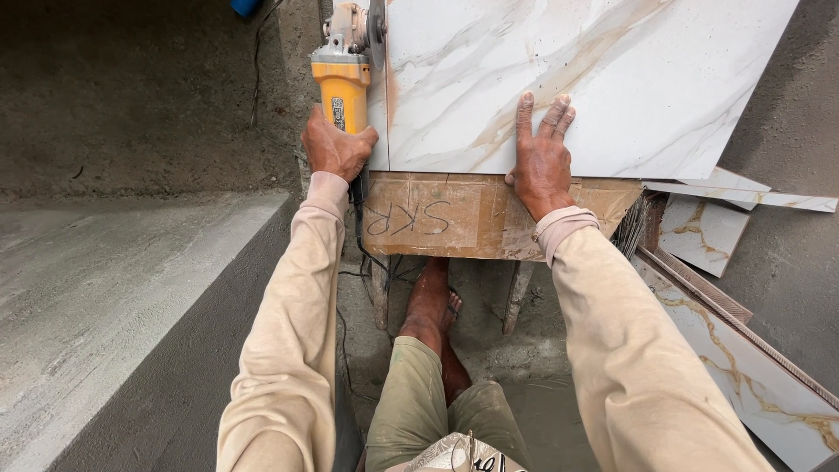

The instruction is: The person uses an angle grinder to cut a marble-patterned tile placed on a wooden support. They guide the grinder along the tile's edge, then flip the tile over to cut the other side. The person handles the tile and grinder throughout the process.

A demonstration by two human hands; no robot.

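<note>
The grinder (343, 65) lies along the left edge of the tile (603, 79), its long axis running straight away from the person: the yellow body nearest the wrist, the grey gear head at the far end, near the top of the view. Its disc (377, 31) stands on edge at the head's right side, in line with a narrow cut that runs up the tile just inside its left edge. A faint rusty stain marks the tile beside the cut.

The left hand (336, 147) is closed around the rear of the yellow body, fingers wrapped over it, knuckles up. The cord (360, 236) drops from the grinder's rear past the stool's edge.

The right hand (542, 153) lies flat and open on the tile's near edge, fingers spread and pointing away, the heel of the palm hanging over the edge.

The tile is large, white with tan veins, and rests on a low stool topped with taped cardboard (472, 218); the near strip of cardboard shows past the tile. Between the stool's legs a bare foot (430, 301) rests on the concrete floor.

To the right, tile offcuts (703, 229) and a long veined tile (769, 385) lie on the floor. To the left runs a grey cement ledge (105, 288).
</note>
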